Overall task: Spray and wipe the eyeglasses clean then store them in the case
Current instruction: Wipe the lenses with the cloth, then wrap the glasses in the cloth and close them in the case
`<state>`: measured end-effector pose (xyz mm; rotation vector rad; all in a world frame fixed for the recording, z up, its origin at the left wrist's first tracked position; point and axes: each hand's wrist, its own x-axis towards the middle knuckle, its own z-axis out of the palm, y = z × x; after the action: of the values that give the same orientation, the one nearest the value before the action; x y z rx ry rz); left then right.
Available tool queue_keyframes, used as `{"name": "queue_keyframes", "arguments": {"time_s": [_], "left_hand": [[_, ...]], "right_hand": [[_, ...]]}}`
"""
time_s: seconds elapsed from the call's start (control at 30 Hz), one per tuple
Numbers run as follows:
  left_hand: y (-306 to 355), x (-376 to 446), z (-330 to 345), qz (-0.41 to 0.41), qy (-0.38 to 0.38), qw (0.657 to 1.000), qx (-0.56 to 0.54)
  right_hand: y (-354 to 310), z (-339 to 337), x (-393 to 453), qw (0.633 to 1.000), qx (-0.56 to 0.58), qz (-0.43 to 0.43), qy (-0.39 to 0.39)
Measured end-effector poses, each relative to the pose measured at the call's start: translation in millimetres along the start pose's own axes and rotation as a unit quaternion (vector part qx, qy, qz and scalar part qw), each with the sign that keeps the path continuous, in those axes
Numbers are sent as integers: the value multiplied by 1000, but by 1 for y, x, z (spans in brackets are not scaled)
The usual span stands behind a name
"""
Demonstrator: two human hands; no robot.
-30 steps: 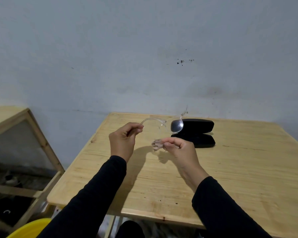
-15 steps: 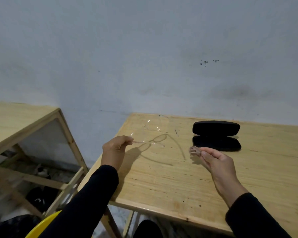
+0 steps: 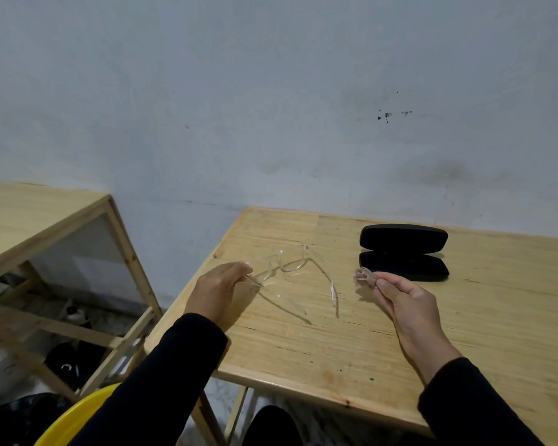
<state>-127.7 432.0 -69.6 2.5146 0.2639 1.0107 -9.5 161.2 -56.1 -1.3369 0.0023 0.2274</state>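
Clear-framed eyeglasses (image 3: 290, 263) lie low over the wooden table (image 3: 400, 342) with both arms unfolded. My left hand (image 3: 218, 289) pinches the end of their left side near the table's left edge. My right hand (image 3: 403, 300) is apart from the glasses, to their right, and pinches a small pinkish wiping cloth (image 3: 364, 277). A black eyeglass case (image 3: 404, 251) lies open on the table just behind my right hand. No spray bottle is in view.
A second wooden table (image 3: 39, 226) with open shelves stands to the left across a gap. A yellow rounded object (image 3: 78, 416) sits low at the bottom left. A grey wall rises right behind the table.
My hands have moved apart. The glasses went from raised in front of the case down to the table at the left, held only by my left hand. The view shifted left.
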Motion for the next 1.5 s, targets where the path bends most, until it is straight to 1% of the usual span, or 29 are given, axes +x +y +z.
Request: {"name": "queue_keyframes", "arguments": {"time_s": [0.13, 0.37, 0.43, 0.53, 0.6, 0.67, 0.73, 0.8, 0.83, 0.9, 1.0, 1.13, 1.17, 1.23, 1.3, 1.33, 1.4, 1.5], "left_hand": [[1, -5, -3, 44, -25, 998, 45], [-5, -7, -4, 65, -48, 994, 69], [-2, -6, -7, 73, -34, 995, 67], [11, 3, -12, 102, 15, 993, 64], [32, 9, -8, 109, 43, 993, 27], [61, 15, 3, 104, 49, 992, -51], [95, 18, 19, 73, 17, 987, -145], [129, 21, 34, 13, -47, 972, -228], [144, 22, 42, -10, -76, 962, -263], [167, 24, 55, -26, -109, 944, -309], [184, 30, 71, -48, -121, 934, -333], [193, 36, 80, -101, -122, 922, -354], [194, 38, 81, -116, -120, 918, -359], [193, 40, 81, -151, -119, 910, -366], [188, 43, 82, -184, -124, 907, -358], [185, 44, 83, -196, -127, 907, -352], [180, 46, 85, -218, -135, 902, -346], [176, 47, 87, -236, -151, 892, -355]], "right_hand": [[-4, 1, -1, 1000, -5, 0, 0], [-11, 2, -3, 1000, 9, 3, 0], [-14, 2, -4, 1000, 10, -4, -8], [-21, 0, -5, 1000, 10, -11, -24], [-26, -1, -6, 999, 4, -14, -29], [-32, -3, -8, 999, 2, -17, -29], [-38, -5, -11, 999, 4, -22, -33], [-43, -9, -12, 999, 0, -30, -40], [-46, -11, -14, 999, -1, -32, -43], [-51, -17, -16, 998, -1, -37, -44], [-55, -28, -16, 998, -5, -45, -36], [-54, -38, -11, 998, -48, -24, -16], [-53, -39, -10, 997, -78, -22, -11], [-52, -40, -10, 984, -176, -36, 3], [-50, -41, -9, 961, -264, -76, 23], [-49, -41, -9, 953, -286, -97, 32], [-49, -36, -12, 953, -277, -121, 27], [-46, -29, -15, 971, -212, -106, -27]]}}
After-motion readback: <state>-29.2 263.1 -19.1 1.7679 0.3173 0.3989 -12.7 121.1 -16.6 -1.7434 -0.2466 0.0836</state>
